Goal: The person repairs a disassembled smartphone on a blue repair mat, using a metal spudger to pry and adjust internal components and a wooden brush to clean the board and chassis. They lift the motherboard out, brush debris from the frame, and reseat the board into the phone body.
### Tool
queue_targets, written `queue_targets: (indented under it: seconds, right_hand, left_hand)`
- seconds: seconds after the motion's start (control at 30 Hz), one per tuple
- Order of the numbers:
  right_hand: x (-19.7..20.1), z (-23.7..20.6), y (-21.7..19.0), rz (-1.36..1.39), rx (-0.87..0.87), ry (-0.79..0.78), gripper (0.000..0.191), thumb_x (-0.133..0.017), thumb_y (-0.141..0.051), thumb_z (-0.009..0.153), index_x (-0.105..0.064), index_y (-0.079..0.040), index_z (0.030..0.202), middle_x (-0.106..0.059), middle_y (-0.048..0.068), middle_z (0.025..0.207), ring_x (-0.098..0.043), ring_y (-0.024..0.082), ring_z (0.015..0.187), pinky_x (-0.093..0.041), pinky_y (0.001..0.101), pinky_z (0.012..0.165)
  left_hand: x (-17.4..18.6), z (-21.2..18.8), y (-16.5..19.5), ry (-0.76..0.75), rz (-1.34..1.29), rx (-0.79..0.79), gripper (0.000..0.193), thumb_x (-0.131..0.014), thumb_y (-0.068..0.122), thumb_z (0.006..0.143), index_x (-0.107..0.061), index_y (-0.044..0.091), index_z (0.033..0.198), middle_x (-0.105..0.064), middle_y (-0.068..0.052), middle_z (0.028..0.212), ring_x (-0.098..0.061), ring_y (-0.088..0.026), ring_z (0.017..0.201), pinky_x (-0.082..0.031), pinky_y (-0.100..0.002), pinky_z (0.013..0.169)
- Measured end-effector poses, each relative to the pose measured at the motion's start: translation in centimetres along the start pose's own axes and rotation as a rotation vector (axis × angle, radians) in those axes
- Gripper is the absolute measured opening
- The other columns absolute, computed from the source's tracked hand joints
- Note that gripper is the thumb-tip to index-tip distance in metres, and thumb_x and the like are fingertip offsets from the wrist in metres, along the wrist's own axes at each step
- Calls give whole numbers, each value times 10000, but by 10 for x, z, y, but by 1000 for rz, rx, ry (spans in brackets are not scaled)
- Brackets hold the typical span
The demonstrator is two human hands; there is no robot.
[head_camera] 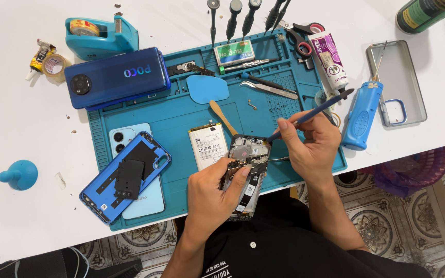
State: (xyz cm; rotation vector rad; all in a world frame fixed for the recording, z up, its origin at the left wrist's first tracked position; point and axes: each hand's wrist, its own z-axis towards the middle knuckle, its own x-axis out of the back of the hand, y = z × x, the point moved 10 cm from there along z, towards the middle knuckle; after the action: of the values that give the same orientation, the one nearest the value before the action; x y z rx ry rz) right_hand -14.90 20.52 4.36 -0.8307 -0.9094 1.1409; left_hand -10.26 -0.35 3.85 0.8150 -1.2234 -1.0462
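While the left hand [213, 191] grips the opened phone [246, 172] at the near edge of the blue mat [181, 110], the phone's long axis runs near to far, tilted slightly right at the far end, its bared inside facing up. The right hand [310, 149] is closed around a dark blue rod-like tool [312, 111], whose tip touches the phone's far end and whose handle slants away to the right. Just left of the phone lies a flat battery [208, 145]; farther left a blue back cover [125, 176] rests on a pale blue phone [148, 201]. Beyond them the mat's middle shows bare room. At the far side, the mat's tray holds tweezers [269, 89] and scissors [302, 41]. White worktop [21, 226] surrounds the mat.
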Motion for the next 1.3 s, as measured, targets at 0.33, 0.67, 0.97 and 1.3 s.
queue_targets:
  seconds: [0.33,0.67,0.97,1.3]
  right_hand:
    - [18,-5,5,140,10,174,127,-636,-105,1084,-616,18,1061,-728,94,938,-707,113,787,-587,225,707]
    - [8,-4,3,121,44,65,160,-627,-109,1113,-657,29,1189,-724,129,959,-670,104,723,-521,208,616]
    - [-2,-7,-13,160,98,-67,167,-541,-63,1126,-606,42,1238,-727,193,1067,-702,153,760,-554,234,641]
    - [-7,-12,-24,259,299,-193,211,-682,-118,1039,-646,43,1170,-740,205,1015,-764,207,794,-643,271,634]
  left_hand:
    - [3,-8,-12,50,-73,17,228,-728,245,950,-737,19,918,-669,-32,606,-589,-77,496,-413,-248,457]
    - [29,-31,-25,320,-197,-109,252,-720,230,993,-672,2,898,-618,9,698,-491,-39,597,-359,-223,535]
    - [28,-29,-24,311,-199,-117,246,-718,220,1001,-672,-1,904,-622,6,700,-508,-40,605,-378,-222,546]
    - [25,-25,-23,281,-191,-73,209,-723,184,989,-683,-12,926,-643,-8,703,-523,-43,606,-397,-221,544]
